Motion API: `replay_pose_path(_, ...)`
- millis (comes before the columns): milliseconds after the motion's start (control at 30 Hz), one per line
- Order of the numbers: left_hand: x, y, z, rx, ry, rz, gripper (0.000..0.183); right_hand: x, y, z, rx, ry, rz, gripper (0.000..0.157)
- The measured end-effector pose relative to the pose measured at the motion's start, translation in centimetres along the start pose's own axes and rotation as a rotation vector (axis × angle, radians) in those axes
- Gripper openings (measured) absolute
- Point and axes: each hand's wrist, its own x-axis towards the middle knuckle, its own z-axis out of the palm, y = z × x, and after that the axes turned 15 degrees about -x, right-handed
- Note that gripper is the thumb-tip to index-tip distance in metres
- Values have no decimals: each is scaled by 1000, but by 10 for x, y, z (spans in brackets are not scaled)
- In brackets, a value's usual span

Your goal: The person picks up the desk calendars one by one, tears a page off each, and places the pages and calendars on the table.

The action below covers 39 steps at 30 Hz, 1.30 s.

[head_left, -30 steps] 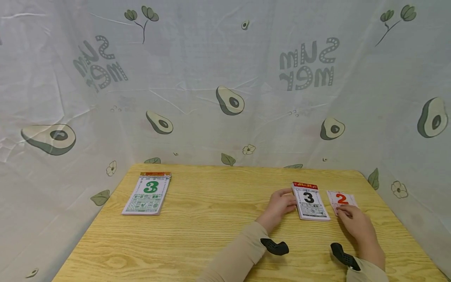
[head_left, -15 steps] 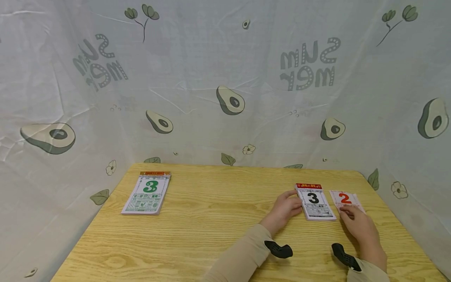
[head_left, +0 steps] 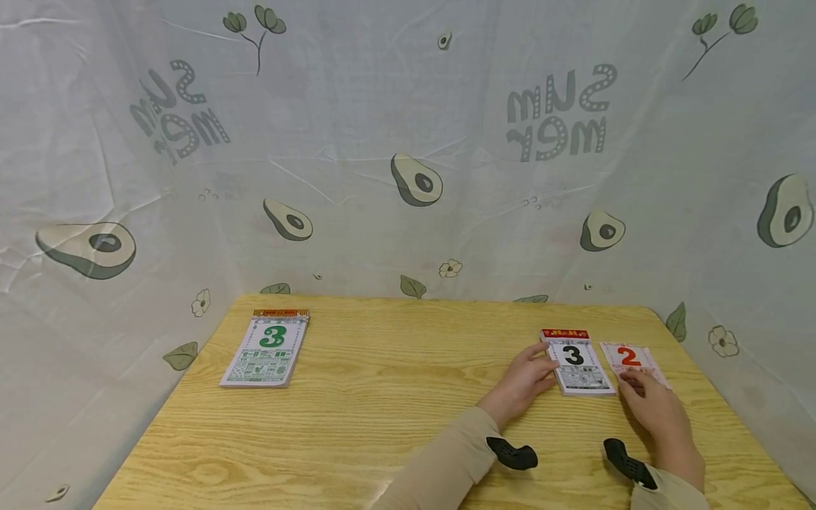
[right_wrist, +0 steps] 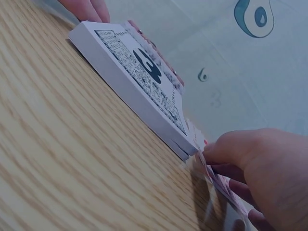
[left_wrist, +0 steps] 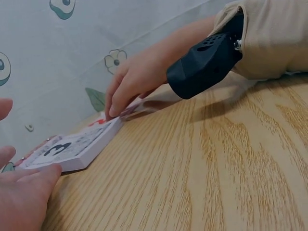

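A thick tear-off calendar (head_left: 585, 379) with a red header and a black 3 lies on the right part of the table. My left hand (head_left: 524, 382) touches its left side, thumb and fingertips along the edge in the left wrist view, fingers not wrapped round it. Just right of the calendar is a loose calendar sheet (head_left: 629, 354) with a red 2. The thumb and fingers of my right hand (head_left: 658, 411) pinch this sheet near its lower left edge. In the right wrist view the sheet's edge (right_wrist: 226, 188) lies close beside the calendar's lower right corner.
A second tear-off calendar (head_left: 268, 354) with a green 3 lies at the far left of the wooden table (head_left: 382, 397). Behind the table hangs a pale curtain (head_left: 357, 127) printed with avocados. Black wrist devices (head_left: 512, 453) sit at both sleeves.
The calendar with the black 3 has slid a little to the right along with my left hand. The loose sheet and my right hand have shifted slightly right too.
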Motion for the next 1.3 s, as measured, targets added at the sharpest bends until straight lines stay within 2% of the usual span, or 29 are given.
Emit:
replay_pose_path(400,-3,0,4,13,-60,-30,56,0,5,2,13,-32,11,59)
replay_pose_path(867,-3,0,2,137,-95,-81,54,0,5,4,39,-7,-4,59)
replay_pose_path(1033,-1,1,0,140,-88,-78,54,-2,2,3,56,4,-3,58)
replay_pose_path(1300,-7,8,-7,133,-96,-55,54,-3,0,2,65,23,2,60)
